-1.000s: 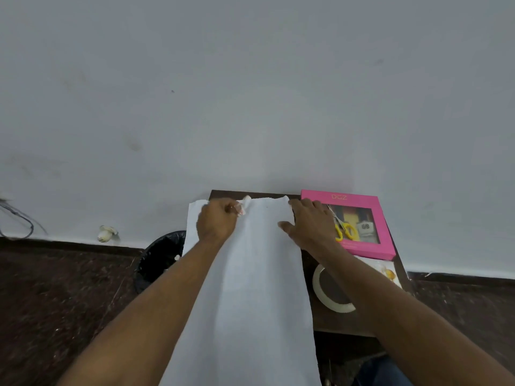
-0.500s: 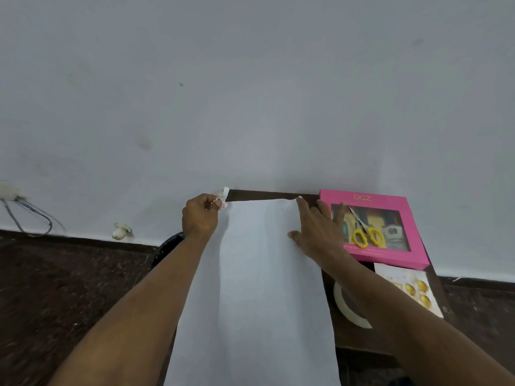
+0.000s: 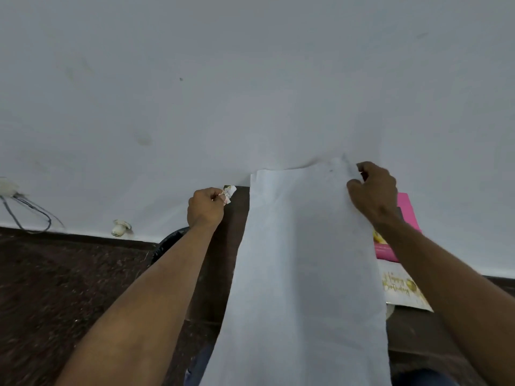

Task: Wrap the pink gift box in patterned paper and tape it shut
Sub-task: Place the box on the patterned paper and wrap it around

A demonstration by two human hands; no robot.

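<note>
A long sheet of paper (image 3: 303, 260) lies down the middle of a dark brown surface (image 3: 223, 260), with its plain white side facing up. Its far end lifts up a little against the white wall (image 3: 250, 79). The right hand (image 3: 373, 190) is at the far right corner of the paper, and its fingers are curled and pinch the edge there. The left hand (image 3: 204, 207) is off to the left side, apart from the sheet. Its fingers are curled tight around a small crumpled scrap of patterned paper (image 3: 228, 194), which pokes out near the thumb. The pink gift box (image 3: 408, 215) sits on the surface to the right of the sheet, close to the wall. Most of the pink gift box is hidden behind the right arm and the paper, so only a pink strip and a bit of yellow show. Just in front of the box lies a card (image 3: 401, 288) with gold letters that say "Happy Birthday". The sheet covers the left part of the card. A small curved white piece (image 3: 389, 310) peeks out under the card, but it is too hidden to tell what it is. On the dark floor (image 3: 69, 288) to the left there is a black bin (image 3: 170, 240), partly behind the left arm. Near the wall there is a small white thing (image 3: 120, 227) and some grey wires (image 3: 30, 210).
</note>
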